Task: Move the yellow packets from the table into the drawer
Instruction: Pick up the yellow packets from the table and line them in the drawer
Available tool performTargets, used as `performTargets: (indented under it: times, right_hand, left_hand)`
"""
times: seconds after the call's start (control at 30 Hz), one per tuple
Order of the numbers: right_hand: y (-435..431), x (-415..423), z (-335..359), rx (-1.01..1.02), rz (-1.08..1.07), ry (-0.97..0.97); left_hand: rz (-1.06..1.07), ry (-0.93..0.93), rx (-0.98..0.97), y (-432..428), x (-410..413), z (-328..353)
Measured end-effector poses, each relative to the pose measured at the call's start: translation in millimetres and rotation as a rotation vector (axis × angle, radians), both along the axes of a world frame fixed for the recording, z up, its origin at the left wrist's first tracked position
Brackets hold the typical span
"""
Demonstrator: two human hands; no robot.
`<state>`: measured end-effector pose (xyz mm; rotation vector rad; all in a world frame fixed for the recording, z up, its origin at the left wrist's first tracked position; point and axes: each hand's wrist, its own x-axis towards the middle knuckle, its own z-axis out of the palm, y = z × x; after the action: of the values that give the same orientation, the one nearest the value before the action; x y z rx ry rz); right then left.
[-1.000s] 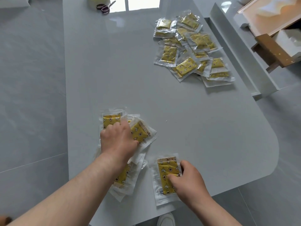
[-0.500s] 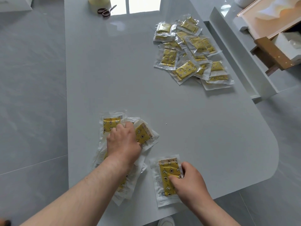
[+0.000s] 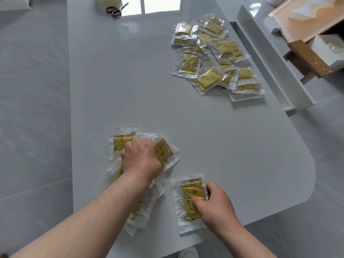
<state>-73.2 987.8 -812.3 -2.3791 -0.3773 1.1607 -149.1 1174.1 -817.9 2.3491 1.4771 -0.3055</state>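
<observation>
Yellow packets (image 3: 214, 58) heaped at the far right of the table (image 3: 130, 81), beside the open drawer (image 3: 279, 71); at its near edge, left hand (image 3: 141, 159) lies on a second pile (image 3: 122, 142) (grip indiscernible), right hand (image 3: 214, 203) pinches a single packet (image 3: 189, 198).

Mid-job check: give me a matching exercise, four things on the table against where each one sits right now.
Things
1. scissors
2. loose pile of packets
3. single packet
4. fanned stack of packets

Places
A. under the left hand
B. far edge of the table
C. near edge, pinched by the right hand
D. far right side, no hand on it

Pairs: 1-B, 2-D, 3-C, 4-A
</observation>
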Motion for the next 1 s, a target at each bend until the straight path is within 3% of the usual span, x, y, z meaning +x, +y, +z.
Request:
performTargets:
  times: [0.13, 0.27, 0.37, 0.5, 0.63, 0.83, 1.0]
  right_hand:
    - [0, 0, 1, 0.011, -0.013, 0.000]
    - [3, -2, 5, 0.049, -0.096, 0.027]
    - [12, -14, 10, 0.120, -0.259, 0.207]
    - [33, -50, 8, 0.140, -0.336, 0.378]
    - [60, -88, 4, 0.100, -0.351, 0.358]
    - [94, -120, 5, -0.227, -0.201, 0.024]
    - [107, -134, 10, -0.230, -0.200, -0.035]
  left_hand:
    - [0.118, -0.208, -0.185, 16, 2, 1]
    - [0.351, -0.590, -0.467, 37, -8, 17]
    - [0.517, -0.820, -0.660, 49, -30, 34]
    - [0.573, -0.937, -0.884, 61, -81, 42]
    - [0.688, -0.945, -0.851, 60, -126, 35]
    - [0.782, -0.974, -0.782, 52, -169, 37]
    - [0.861, -0.988, -0.729, 52, -196, 42]
